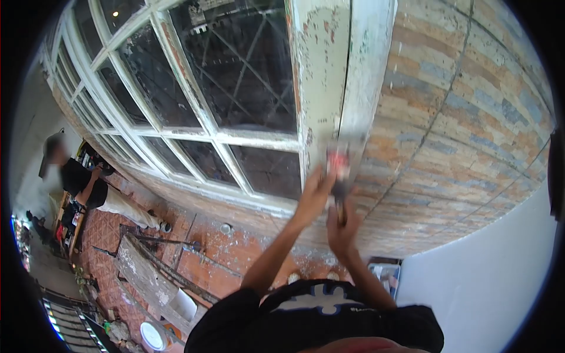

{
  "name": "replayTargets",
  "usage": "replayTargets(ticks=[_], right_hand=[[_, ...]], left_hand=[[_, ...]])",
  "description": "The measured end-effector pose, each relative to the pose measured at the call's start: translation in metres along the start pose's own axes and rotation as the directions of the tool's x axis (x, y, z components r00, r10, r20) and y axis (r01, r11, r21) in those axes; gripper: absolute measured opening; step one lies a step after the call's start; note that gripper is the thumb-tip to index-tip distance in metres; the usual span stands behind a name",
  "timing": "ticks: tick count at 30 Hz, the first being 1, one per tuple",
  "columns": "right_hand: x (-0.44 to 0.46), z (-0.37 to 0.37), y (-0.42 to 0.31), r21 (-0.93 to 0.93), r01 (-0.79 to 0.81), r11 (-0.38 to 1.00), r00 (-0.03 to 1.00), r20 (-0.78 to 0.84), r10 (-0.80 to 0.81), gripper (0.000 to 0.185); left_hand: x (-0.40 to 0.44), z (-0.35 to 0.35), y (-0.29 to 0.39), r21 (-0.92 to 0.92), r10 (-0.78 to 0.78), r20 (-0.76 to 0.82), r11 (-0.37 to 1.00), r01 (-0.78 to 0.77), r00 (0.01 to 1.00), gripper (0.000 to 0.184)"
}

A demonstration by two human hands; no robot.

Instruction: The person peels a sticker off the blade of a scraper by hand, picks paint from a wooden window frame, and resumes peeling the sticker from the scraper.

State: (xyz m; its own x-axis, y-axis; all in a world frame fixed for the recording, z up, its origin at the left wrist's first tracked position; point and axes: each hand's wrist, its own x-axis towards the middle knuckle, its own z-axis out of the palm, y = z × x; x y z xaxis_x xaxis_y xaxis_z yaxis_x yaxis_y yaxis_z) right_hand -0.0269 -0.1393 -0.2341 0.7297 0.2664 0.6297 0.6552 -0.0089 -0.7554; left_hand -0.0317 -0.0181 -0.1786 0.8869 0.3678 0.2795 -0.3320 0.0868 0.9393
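A scraper-like hand tool [337,166], with a red patch near its front and a dark handle, is smeared by motion against the lower part of the window frame [323,76]. My right hand [343,226] is closed around the handle. My left hand [316,191] closes on the tool higher up, near the red patch. The tool's front edge is too blurred to make out. Off-white paint on the frame is chipped, with reddish-brown patches showing. Glass panes [241,65] lie to the left of the tool.
Stone-patterned wall tiles [435,129] border the frame on the right. Paint flakes litter the reddish floor [235,253]. A worn wooden plank [144,270] and a white bucket [154,335] are at lower left. Another person [79,182] is near the far left wall.
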Motion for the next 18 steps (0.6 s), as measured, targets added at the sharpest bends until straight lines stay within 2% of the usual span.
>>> replayTargets(ticks=[1, 2, 3, 4, 6, 7, 9, 12, 15, 16, 18], right_hand=[[-0.031, -0.008, 0.013, -0.087, -0.124, 0.988, 0.991, 0.042, 0.128, 0.022], [-0.053, -0.017, 0.021, -0.093, -0.159, 0.983, 0.984, 0.066, 0.165, 0.022], [-0.075, -0.03, 0.025, -0.172, -0.346, 0.922, 0.91, 0.179, 0.374, 0.024], [-0.095, -0.042, 0.03, -0.27, -0.506, 0.819, 0.777, 0.27, 0.569, 0.026], [-0.135, -0.059, 0.045, -0.293, -0.548, 0.783, 0.71, 0.332, 0.621, 0.029], [-0.149, -0.062, 0.054, -0.301, -0.57, 0.764, 0.677, 0.356, 0.645, 0.03], [-0.169, -0.063, 0.074, -0.348, -0.513, 0.785, 0.686, 0.384, 0.618, 0.03], [-0.156, -0.054, 0.063, -0.347, -0.487, 0.802, 0.681, 0.424, 0.597, 0.029], [-0.107, -0.037, 0.026, -0.304, -0.5, 0.811, 0.697, 0.414, 0.585, 0.029], [-0.097, -0.03, 0.019, -0.287, -0.504, 0.814, 0.708, 0.402, 0.58, 0.03], [-0.087, -0.015, 0.02, -0.13, -0.443, 0.887, 0.824, 0.33, 0.46, 0.028]], left_hand=[[-0.016, -0.026, -0.068, 0.083, -0.159, 0.014, 0.984, 0.157, 0.987, 0.037], [-0.038, -0.037, -0.092, 0.241, -0.154, 0.053, 0.961, 0.137, 0.987, 0.038], [-0.066, -0.053, -0.118, 0.504, -0.217, 0.089, 0.852, 0.143, 0.972, 0.04], [-0.091, -0.072, -0.141, 0.729, -0.29, 0.102, 0.673, 0.127, 0.952, 0.042], [-0.131, -0.108, -0.169, 0.799, -0.454, 0.117, 0.571, 0.188, 0.883, 0.053], [-0.147, -0.122, -0.175, 0.737, -0.471, 0.107, 0.629, 0.248, 0.876, 0.051], [-0.169, -0.141, -0.182, 0.588, -0.501, 0.102, 0.727, 0.354, 0.859, 0.046], [-0.189, -0.152, -0.165, 0.202, -0.675, -0.116, 0.702, 0.683, 0.728, 0.042], [-0.207, -0.172, -0.171, 0.248, -0.647, -0.071, 0.726, 0.642, 0.759, 0.034], [-0.212, -0.174, -0.178, 0.2, -0.652, -0.043, 0.737, 0.646, 0.757, 0.035], [-0.217, -0.179, -0.193, 0.114, -0.652, 0.016, 0.754, 0.647, 0.758, 0.038]])
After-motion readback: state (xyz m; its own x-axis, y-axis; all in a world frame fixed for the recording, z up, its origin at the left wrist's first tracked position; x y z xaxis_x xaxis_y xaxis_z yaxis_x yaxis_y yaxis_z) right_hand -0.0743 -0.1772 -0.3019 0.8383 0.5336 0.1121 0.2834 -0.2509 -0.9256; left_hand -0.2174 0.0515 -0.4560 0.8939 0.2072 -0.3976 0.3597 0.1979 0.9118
